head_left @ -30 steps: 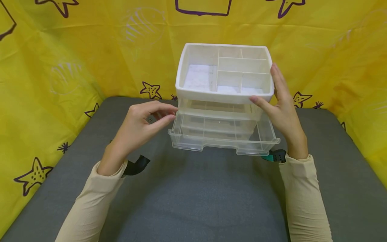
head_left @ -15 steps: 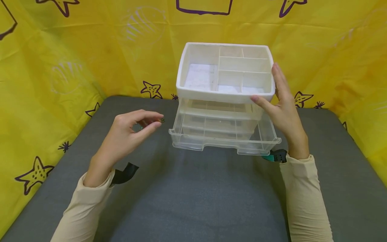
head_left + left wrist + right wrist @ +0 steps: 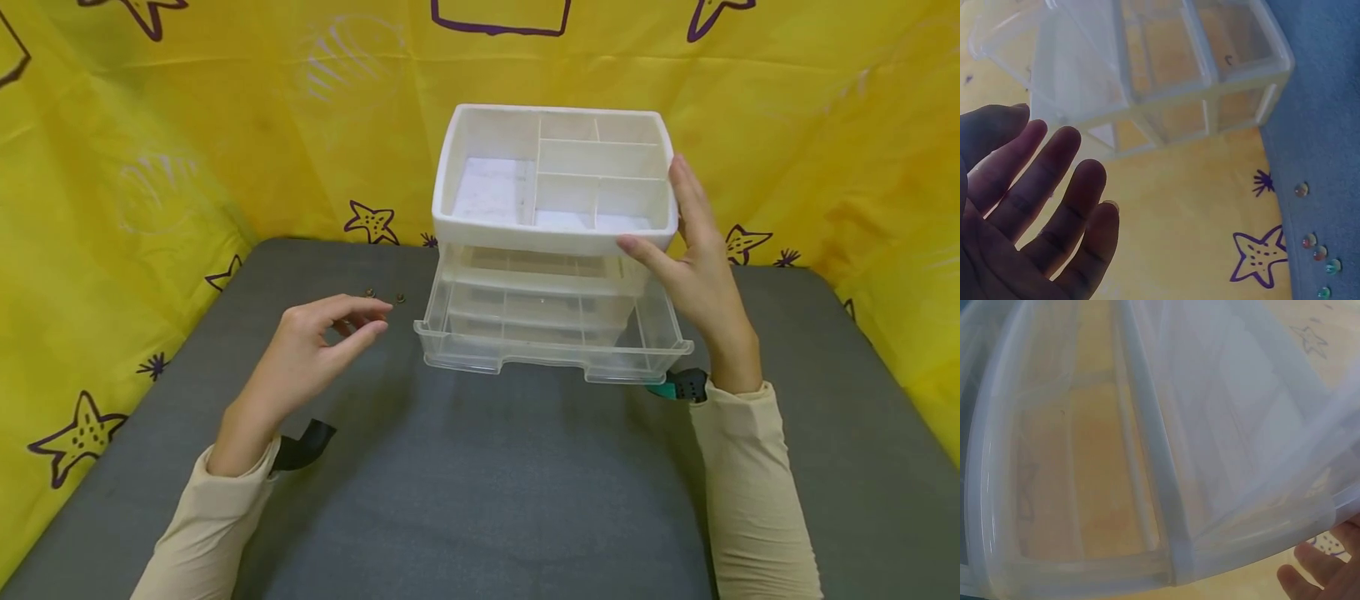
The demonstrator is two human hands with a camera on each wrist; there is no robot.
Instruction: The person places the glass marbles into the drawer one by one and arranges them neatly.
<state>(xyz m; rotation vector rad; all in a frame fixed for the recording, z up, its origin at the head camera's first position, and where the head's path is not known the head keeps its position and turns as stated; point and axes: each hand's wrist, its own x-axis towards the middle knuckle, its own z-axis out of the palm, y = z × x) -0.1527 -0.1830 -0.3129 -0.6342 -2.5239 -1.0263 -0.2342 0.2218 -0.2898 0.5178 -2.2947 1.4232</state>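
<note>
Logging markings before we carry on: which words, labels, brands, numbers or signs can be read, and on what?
No text can be read.
White and clear plastic drawer unit: no lettering visible.
Small dark curved mark seen through it, left wrist view: too blurred.
Yellow cloth backdrop: dark purple starfish drawings, no words.
Black-and-teal band by the right beige sleeve: too small to tell.

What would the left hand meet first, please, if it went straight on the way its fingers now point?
The left hand would probably meet the left side of the pulled-out clear drawer, though its height relative to the drawer is unclear.
</note>
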